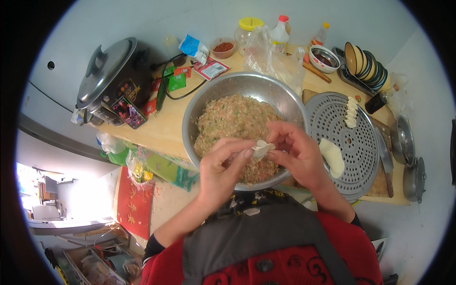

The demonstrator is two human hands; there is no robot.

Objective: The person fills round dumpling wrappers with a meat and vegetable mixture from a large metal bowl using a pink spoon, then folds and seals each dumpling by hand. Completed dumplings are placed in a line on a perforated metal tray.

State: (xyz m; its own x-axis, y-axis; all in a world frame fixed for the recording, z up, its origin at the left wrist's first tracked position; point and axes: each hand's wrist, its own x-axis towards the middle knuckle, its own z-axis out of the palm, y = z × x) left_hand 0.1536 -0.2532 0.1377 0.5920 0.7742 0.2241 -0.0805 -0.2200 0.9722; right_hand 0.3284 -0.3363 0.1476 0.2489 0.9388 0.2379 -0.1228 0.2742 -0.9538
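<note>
Over a large steel bowl [245, 79], my left hand [225, 167] pinches one side of a small folded dough wrapper [263, 148] between thumb and fingertips. At its other side, the thumb of my right hand [298, 152] touches the wrapper's edge, fingers curled. Whether the wrapper has filling inside cannot be seen. Minced filling with green bits [235, 115] is heaped in the bowl. To the right lies a round perforated steamer tray [320, 110]. It bears a fanned stack of pale dough wrappers [332, 158] and a row of small folded dumplings [351, 112].
Partly under the tray is a wooden cutting board [381, 181] with a knife [384, 153]. A lidded cooker [117, 76] and a propped phone [129, 112] stand at left. Behind the bowl are a plastic bag [263, 53], a white patterned bowl [324, 58] and stacked bowls [367, 66].
</note>
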